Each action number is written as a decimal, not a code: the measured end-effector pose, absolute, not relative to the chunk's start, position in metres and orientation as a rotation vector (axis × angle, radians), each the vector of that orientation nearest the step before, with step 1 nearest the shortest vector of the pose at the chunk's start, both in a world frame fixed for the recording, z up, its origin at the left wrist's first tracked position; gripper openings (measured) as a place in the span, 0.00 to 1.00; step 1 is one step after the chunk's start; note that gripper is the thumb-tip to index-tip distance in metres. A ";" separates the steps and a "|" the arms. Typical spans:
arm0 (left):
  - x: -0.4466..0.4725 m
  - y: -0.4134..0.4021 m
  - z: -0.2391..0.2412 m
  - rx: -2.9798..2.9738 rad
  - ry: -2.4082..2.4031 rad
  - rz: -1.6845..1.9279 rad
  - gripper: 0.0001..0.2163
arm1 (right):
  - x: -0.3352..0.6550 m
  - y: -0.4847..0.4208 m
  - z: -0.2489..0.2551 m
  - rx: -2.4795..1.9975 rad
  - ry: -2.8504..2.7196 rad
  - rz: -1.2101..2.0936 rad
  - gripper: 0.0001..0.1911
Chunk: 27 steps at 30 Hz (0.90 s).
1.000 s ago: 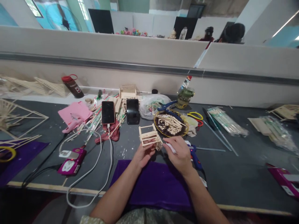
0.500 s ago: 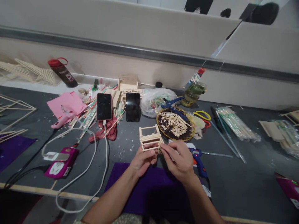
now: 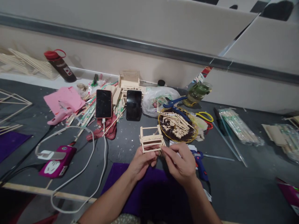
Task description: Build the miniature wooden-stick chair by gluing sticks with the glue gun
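Stick frame is held up over the dark grey table, just left of the brown basket — both hands are on it. Its lower edge is clamped between thumb and fingers of the left hand. Its lower right corner is pinched by the fingertips of the right hand; whether a loose piece is gripped too cannot be told. Cut sticks are piled in the basket. Blue glue gun is laid just beside the right hand; purple mat is spread under the forearms.

Labels: white mark is printed on the red-capped bottle — a D seems to be shown, the rest can't be read. White patch is carried on the magenta power block, wording too small to be made out. Green print is seen on the bagged sticks, unreadable. Red-edged phone is plugged into a white cable, screen dark; black phone is propped near it, also dark
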<state>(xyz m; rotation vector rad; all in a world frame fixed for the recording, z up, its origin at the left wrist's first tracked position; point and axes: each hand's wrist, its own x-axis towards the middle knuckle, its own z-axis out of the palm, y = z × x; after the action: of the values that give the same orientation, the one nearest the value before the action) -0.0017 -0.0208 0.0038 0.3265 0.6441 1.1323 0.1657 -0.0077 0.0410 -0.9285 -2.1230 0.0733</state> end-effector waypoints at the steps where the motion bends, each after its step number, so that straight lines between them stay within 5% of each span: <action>1: -0.002 -0.021 0.004 0.325 0.645 1.134 0.19 | 0.166 -0.008 0.041 -0.927 -2.120 0.073 0.22; 27: -0.001 -0.022 0.004 0.324 0.672 1.136 0.19 | 0.165 -0.007 0.045 -0.934 -2.096 0.106 0.23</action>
<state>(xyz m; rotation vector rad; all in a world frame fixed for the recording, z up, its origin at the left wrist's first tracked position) -0.0015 -0.0219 0.0038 0.3244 0.6719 1.1356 0.1649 -0.0072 0.0447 -0.9339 -2.0960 0.1059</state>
